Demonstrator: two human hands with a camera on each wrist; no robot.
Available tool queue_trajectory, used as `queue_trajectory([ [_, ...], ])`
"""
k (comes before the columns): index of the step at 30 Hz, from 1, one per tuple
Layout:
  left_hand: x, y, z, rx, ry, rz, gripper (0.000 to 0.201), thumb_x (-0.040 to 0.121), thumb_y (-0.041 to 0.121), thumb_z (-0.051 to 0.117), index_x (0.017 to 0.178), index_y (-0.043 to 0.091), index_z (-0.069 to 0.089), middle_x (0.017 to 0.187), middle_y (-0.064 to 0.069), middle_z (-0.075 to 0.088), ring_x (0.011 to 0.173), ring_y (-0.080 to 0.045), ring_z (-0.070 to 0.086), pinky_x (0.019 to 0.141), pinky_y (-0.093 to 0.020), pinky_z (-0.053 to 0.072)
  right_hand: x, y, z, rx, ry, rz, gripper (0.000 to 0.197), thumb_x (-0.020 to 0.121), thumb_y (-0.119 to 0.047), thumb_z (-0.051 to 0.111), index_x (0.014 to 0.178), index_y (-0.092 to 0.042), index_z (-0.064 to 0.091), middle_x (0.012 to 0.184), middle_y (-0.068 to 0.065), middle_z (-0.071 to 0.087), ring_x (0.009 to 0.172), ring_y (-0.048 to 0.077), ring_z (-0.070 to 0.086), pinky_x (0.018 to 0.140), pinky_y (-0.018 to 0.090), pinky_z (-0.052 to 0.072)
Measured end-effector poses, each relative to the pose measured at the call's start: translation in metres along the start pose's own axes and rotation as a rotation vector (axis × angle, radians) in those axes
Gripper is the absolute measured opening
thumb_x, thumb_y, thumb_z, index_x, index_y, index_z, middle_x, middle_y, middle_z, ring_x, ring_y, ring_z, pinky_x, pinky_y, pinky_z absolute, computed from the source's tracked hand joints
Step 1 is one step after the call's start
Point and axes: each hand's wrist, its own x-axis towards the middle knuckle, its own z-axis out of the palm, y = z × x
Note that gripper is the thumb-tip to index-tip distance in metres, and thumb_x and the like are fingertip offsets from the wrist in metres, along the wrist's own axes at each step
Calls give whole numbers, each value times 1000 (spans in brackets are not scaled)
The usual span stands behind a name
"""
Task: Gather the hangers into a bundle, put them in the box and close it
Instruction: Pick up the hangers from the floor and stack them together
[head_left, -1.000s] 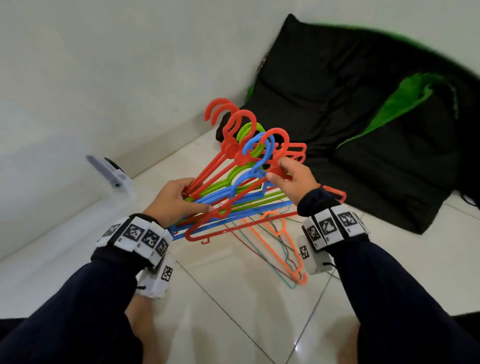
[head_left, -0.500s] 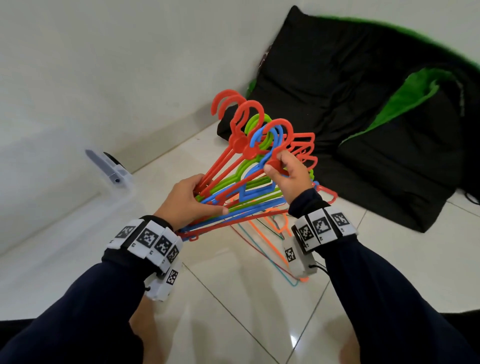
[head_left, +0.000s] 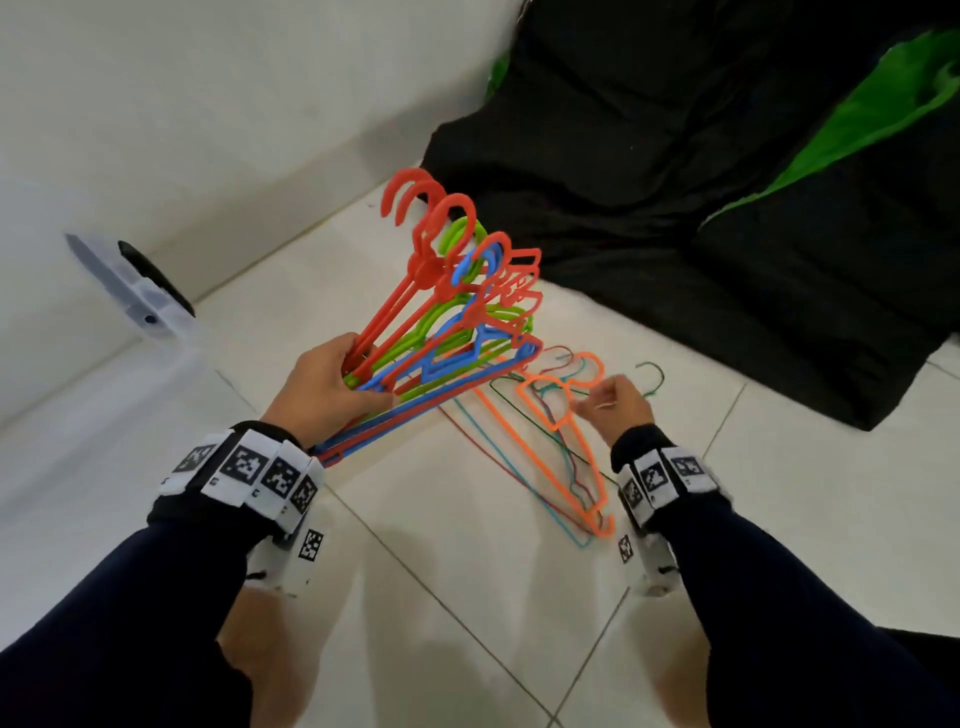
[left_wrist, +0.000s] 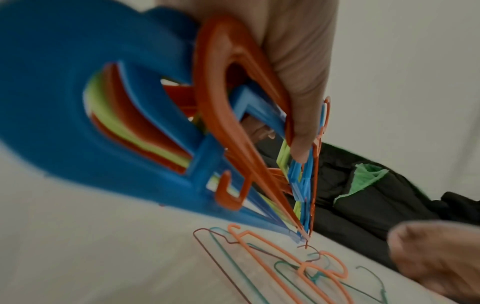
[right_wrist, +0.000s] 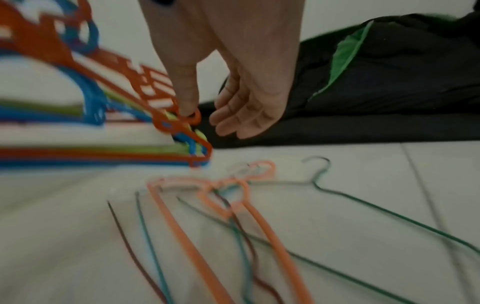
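So the right hand (head_left: 615, 408) just let go of the plastic hanger bundle (head_left: 441, 322), now clamped in the left hand (head_left: 324, 387) alone, and hovers loose-fingered over the floor hangers (head_left: 563, 441), probably next up.

Right hand (head_left: 615, 410) now off hanger bundle (head_left: 441, 312), lowered over loose hangers (head_left: 566, 441) on floor, left hand (head_left: 324, 389) alone holds bundle
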Motion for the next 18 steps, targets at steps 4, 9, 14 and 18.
queue_trajectory([
  [4,28,-12,13,-28,11,-54,45,66,20,80,104,14,58,98,-4,67,85,-21,65,81,-37,52,23,44,25,-245,-96,177,21,80,-23,65,72,-19,47,102,16,64,102,30,58,87,31,44],
  [9,53,-26,37,-169,-24,-97,44,65,15,81,102,19,58,91,7,69,77,-3,67,64,-18,51,54,49,53,-347,-109,221,39,85,-25,60,110,4,55,117,22,60,111,35,55,91,36,44],
  [14,63,-53,56,-228,-44,-175,45,65,7,80,105,14,59,94,2,70,75,-6,69,66,-19,54,74,52,66,-346,-160,303,38,86,-21,59,113,3,48,119,24,57,110,36,55,86,36,45],
  [18,57,-70,65,-178,-53,-259,41,68,5,78,103,11,58,92,-4,66,81,-19,64,77,-33,50,81,55,50,-357,-104,313,28,88,-13,50,112,2,50,118,26,59,111,36,55,89,35,44],
])
